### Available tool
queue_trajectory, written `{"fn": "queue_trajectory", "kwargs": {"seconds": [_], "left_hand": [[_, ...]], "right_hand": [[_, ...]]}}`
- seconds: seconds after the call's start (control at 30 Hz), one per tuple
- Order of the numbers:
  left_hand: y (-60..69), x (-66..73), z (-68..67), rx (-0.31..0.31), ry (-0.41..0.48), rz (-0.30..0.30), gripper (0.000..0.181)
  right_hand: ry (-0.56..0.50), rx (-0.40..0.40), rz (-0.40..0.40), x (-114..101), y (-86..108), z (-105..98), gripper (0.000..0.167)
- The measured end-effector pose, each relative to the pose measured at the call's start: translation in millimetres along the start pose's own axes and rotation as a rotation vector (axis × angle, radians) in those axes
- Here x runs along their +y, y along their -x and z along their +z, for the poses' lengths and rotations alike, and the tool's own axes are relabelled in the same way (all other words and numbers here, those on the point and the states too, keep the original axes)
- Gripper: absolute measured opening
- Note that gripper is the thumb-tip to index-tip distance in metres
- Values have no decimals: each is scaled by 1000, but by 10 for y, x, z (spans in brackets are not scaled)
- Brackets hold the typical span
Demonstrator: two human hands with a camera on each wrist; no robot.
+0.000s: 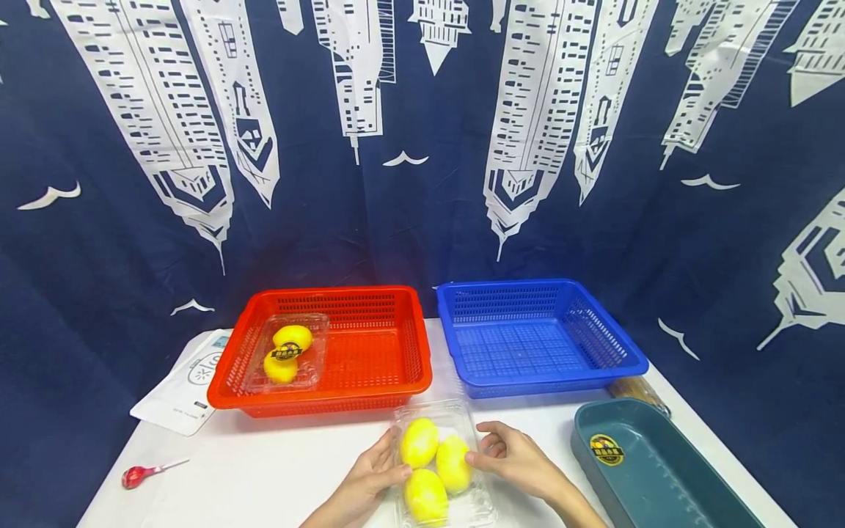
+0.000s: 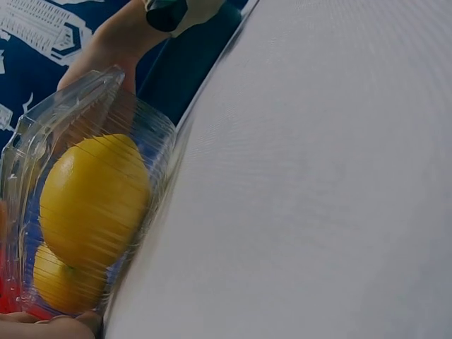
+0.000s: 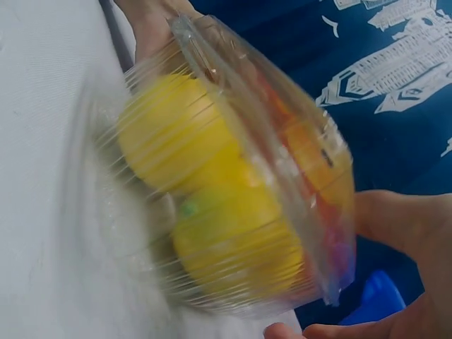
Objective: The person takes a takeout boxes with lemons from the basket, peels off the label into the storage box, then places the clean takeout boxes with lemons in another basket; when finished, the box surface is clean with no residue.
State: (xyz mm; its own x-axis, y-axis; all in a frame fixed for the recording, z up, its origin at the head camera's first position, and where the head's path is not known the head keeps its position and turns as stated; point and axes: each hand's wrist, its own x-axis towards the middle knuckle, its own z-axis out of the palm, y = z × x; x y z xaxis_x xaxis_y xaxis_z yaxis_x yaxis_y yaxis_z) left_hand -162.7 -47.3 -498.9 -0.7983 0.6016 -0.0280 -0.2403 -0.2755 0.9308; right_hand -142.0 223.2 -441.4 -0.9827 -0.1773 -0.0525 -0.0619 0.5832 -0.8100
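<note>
A clear plastic clamshell box (image 1: 472, 506) holding three yellow lemons (image 1: 425, 496) is at the front middle of the table. My left hand (image 1: 366, 477) grips its left side, thumb over the top. On the other side, my right hand (image 1: 521, 462) holds the right edge, its thumb on the lid and its fingers bent beside the wall. In the left wrist view, lemons (image 2: 95, 201) show through the ribbed side, and fingertips (image 2: 53, 326) touch its lower end. The box (image 3: 233, 42) is blurred in the right wrist view, with the right thumb (image 3: 388, 219) against it.
A red basket (image 1: 330, 400) holds another clear box of lemons (image 1: 290, 352) with a dark label. To its right stands a blue basket (image 1: 554, 381). A dark green tub (image 1: 660, 462) with a round sticker is at right. A lollipop (image 1: 135, 477) and white packet (image 1: 178, 396) lie at left.
</note>
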Motion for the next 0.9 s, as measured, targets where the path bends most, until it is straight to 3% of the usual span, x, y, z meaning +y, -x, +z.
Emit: {"fn": "queue_trajectory", "kwargs": {"seconds": [0.2,0.43,0.73,0.9], "left_hand": [[15,4,-15,-18,23,-1,90],[22,15,-28,-38,24,-3,87],[5,-13,-19,-15,-22,25,86],[-9,-26,-20,5,-63,21,84]], "right_hand": [[-68,-99,44,79,4,53,62],[-308,-331,60,121,-28,94,50],[-455,-360,76,193,-73,130,45],[-486,-361,69,229,-92,121,43]]}}
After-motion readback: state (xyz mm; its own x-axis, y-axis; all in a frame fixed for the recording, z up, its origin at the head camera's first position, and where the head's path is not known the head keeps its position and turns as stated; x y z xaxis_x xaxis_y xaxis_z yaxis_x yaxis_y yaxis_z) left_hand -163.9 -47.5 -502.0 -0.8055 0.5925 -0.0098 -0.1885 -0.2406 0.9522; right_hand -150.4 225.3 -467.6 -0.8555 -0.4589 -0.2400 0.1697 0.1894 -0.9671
